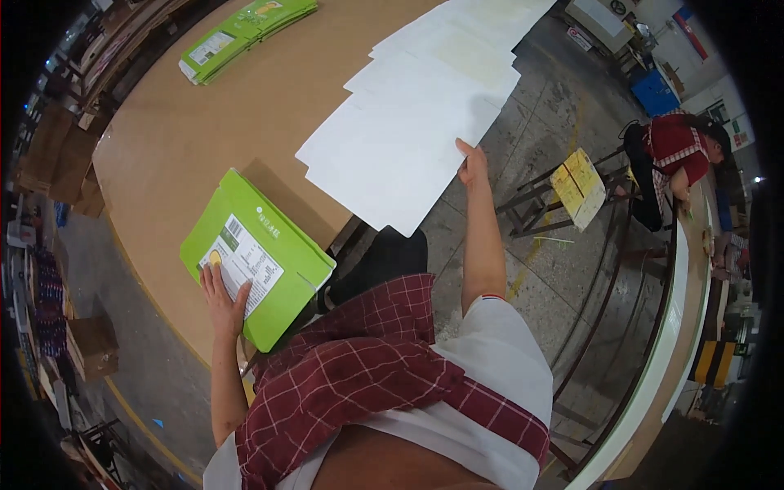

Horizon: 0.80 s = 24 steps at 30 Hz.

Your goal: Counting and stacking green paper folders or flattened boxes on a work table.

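- A cardboard box (pixel 94 347) is sitting leftmost.
- The tan table (pixel 155 171) is bearing everything handled; a green bundle (pixel 247 34) is lying near its far side.
- The left hand (pixel 222 304), fingers spreading apart, is resting on a green stack (pixel 282 265) at the near edge.
- White sheets (pixel 400 131) are overlapping, covering the table's right edge.
- The right hand (pixel 472 163) is clamping their edge.
- A yellow-topped stool (pixel 578 189) is standing on grey floor (pixel 539 282).
- A co-worker (pixel 682 155) is bending over another bench (pixel 690 269).

On the table (pixel 163 139), a carton stack (pixel 260 260) lies left of the cardboard sheets (pixel 408 135).

Left hand (pixel 222 298) on green cartons (pixel 278 224), right hand (pixel 473 165) apparently gripping white sheets (pixel 408 135)
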Each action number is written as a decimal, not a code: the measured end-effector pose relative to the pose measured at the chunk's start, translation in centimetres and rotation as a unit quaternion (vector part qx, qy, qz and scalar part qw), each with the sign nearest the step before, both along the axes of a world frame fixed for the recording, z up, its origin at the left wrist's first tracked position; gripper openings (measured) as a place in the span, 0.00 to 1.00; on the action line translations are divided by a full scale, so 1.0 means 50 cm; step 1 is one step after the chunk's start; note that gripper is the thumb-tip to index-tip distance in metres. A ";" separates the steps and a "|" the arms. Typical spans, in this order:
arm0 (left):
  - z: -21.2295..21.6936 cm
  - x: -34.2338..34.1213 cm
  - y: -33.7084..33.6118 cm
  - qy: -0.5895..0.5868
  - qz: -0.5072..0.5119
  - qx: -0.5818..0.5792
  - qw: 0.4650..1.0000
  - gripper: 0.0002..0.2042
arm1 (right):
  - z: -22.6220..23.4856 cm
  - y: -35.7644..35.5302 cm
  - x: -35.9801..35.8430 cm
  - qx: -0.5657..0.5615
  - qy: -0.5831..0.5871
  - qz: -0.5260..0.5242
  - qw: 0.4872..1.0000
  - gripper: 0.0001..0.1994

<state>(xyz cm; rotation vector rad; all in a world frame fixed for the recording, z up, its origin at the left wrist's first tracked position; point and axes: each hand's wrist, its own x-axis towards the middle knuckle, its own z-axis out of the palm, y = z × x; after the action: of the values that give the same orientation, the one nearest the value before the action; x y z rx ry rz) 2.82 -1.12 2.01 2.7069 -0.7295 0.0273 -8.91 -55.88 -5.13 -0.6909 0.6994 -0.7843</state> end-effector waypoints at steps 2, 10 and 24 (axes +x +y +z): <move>-0.001 -0.001 -0.001 0.003 0.006 -0.012 1.000 0.36 | -0.003 0.024 -0.012 0.008 0.000 0.010 1.000 0.21; -0.009 0.010 -0.018 -0.021 -0.013 -0.029 0.999 0.35 | -0.002 0.033 -0.047 -0.072 0.153 0.007 0.986 0.22; -0.019 -0.004 -0.018 -0.009 0.047 -0.077 0.996 0.39 | 0.182 0.488 0.017 -0.698 0.504 0.363 0.355 0.26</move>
<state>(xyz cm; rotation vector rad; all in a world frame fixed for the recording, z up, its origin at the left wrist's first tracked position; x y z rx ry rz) 2.60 -2.04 1.07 2.5934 -0.5795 0.1242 -8.08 -31.47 3.99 -3.0319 0.4636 0.3027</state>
